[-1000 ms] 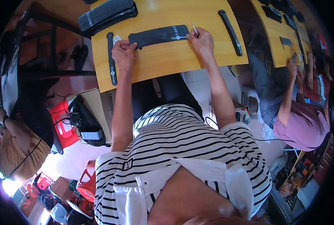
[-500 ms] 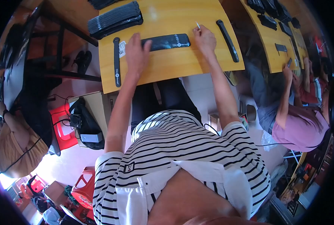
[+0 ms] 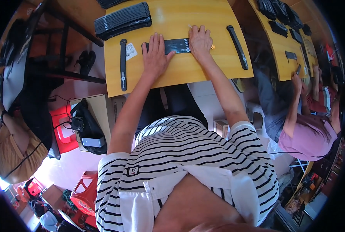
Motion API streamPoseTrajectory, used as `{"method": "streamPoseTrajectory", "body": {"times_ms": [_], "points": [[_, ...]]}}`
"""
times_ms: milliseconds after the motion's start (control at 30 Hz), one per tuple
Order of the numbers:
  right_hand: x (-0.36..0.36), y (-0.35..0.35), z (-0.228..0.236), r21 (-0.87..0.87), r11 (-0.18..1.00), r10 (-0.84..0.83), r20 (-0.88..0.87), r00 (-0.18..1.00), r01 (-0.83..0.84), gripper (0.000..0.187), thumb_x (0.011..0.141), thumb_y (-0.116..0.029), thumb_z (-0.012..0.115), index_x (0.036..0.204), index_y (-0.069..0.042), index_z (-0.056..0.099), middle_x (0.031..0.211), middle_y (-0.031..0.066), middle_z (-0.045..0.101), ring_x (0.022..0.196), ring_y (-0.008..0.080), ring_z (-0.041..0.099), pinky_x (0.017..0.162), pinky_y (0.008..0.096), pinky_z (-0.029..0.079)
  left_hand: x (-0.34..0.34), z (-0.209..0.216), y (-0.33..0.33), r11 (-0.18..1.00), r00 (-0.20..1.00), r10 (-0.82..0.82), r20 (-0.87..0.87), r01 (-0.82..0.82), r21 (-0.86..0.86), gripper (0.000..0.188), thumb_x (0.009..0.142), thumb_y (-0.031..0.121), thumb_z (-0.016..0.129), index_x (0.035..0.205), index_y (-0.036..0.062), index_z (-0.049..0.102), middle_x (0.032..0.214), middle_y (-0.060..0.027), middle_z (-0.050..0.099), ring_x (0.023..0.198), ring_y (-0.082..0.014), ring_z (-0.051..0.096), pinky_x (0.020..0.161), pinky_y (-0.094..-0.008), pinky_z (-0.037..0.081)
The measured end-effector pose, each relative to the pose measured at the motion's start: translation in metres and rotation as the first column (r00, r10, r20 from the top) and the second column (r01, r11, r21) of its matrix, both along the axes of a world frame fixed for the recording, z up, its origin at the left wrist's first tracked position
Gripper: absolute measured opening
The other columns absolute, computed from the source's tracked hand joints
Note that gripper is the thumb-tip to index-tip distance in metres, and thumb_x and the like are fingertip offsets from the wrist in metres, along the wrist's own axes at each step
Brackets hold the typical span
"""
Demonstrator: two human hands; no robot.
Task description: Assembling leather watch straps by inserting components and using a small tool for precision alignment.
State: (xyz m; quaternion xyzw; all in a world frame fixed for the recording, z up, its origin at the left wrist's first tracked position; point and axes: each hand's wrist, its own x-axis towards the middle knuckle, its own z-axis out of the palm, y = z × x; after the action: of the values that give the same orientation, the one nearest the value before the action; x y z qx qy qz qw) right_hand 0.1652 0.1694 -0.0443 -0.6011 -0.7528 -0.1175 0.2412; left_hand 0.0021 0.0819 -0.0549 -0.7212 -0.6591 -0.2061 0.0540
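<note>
Item under inspection: a flat dark bundle [image 3: 176, 45], lying flat on the bench [image 3: 180, 73] in front of the person, between a dark strap [image 3: 123, 67] to the left and a second dark strap [image 3: 237, 48] to the right. A row of pale marks runs across it near its right end.

Left hand [image 3: 156, 54]: laid palm down over the left part of the bundle, fingers extended and slightly spread, thumb angled out along the near edge. Right hand [image 3: 200, 41]: over the right end, fingers bent and close together. A slim tool [image 3: 212, 46] shows at its sides; whether the fingers pinch it cannot be told, as the hand covers most of it.

Handling assessment: the bundle is judged light and pliable, soft across its width, and unlikely to break. Its sheen (possibly only the lighting) suggests a slightly slippery face, so layers could slide if pushed sideways. Recommended hold: both short ends, thumbs above and fingers beneath, with even pressure. Lifting by one end alone would probably let the middle sag.
</note>
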Motion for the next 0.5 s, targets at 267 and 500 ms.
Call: {"method": "streamPoseTrajectory", "body": {"times_ms": [267,500], "points": [[0.034,-0.012,-0.003,-0.034,0.998,-0.054,-0.062,0.997,0.052,0.017,0.087,-0.024,0.05,0.094,-0.01,0.054,0.092,0.0132,0.052,0.084,0.033,0.056,0.064,0.045,0.049,-0.018,0.0,-0.024,0.994,0.994,0.097,0.053,-0.094,-0.06,0.077,0.086,0.05,0.046,0.138,-0.0021,0.024,0.145,-0.0196,0.02,0.134,-0.0341,0.018,0.106,-0.0534,0.014],[0.057,-0.046,0.007,-0.065,0.991,-0.119,-0.086,0.989,0.113,0.016,0.087,-0.02,0.049,0.096,-0.009,0.055,0.089,0.0138,0.053,0.083,0.0338,0.056,0.065,0.0454,0.046,-0.063,0.033,-0.099,0.96,0.938,0.271,0.214,-0.279,0.004,0.07,0.083,0.033,0.058,0.134,-0.0054,0.028,0.139,-0.0233,0.028,0.131,-0.0372,0.021,0.103,-0.0517,0.021]]}}
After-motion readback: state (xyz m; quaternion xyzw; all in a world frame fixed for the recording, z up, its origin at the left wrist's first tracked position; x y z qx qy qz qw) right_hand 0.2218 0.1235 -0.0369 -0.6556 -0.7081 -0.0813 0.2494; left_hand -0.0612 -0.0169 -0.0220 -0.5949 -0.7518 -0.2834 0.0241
